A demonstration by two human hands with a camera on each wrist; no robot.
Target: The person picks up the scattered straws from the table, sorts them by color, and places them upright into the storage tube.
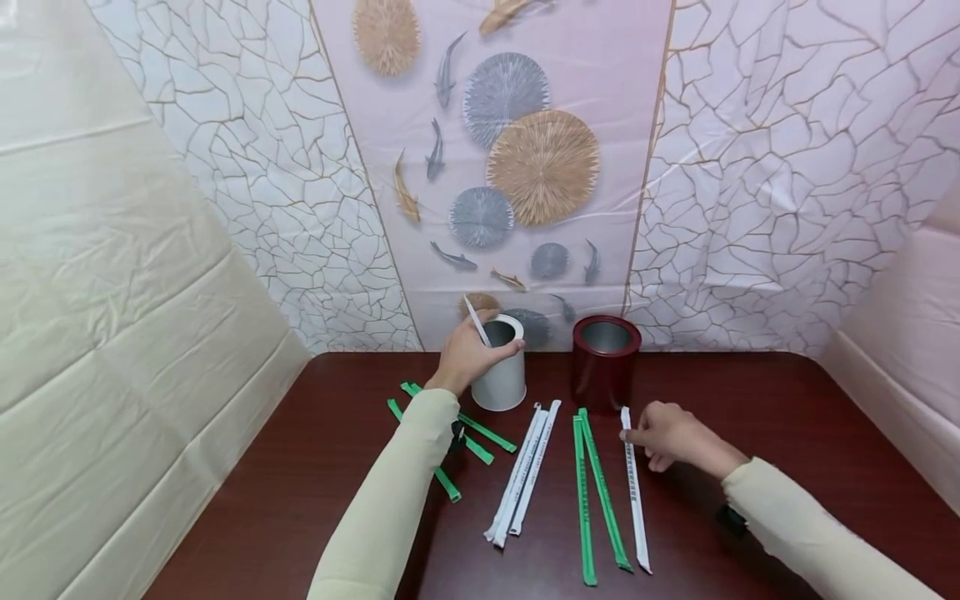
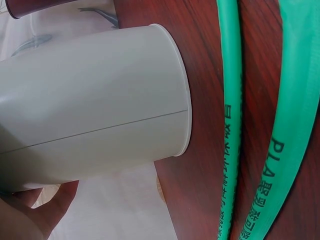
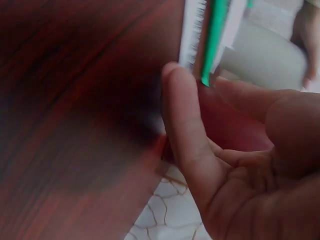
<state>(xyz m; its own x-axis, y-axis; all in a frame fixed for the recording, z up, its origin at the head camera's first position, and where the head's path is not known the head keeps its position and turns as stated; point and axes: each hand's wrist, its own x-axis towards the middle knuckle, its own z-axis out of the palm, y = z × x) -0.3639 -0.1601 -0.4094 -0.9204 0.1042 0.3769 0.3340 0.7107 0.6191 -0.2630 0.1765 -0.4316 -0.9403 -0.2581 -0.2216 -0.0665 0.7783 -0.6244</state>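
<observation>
My left hand [image 1: 467,354] grips the top of an upright white can [image 1: 501,387], its thumb on the near side and fingers on the far rim. A white wrapped straw [image 1: 476,321] leans up out of the can's mouth, passing between thumb and fingers; its lower part is hidden. My right hand [image 1: 678,437] reaches over the upper end of another white wrapped straw [image 1: 636,508] lying on the table. In the right wrist view, a gap shows between its thumb and forefinger, and a fingertip covers part of this straw.
A dark red can [image 1: 603,375] stands right of the white one. Several green wrapped straws [image 1: 480,450] lie under my left forearm, white straws [image 1: 525,475] lie mid-table, and two green straws [image 1: 585,500] lie right of them. A patterned cloth [image 1: 517,250] hangs behind the table.
</observation>
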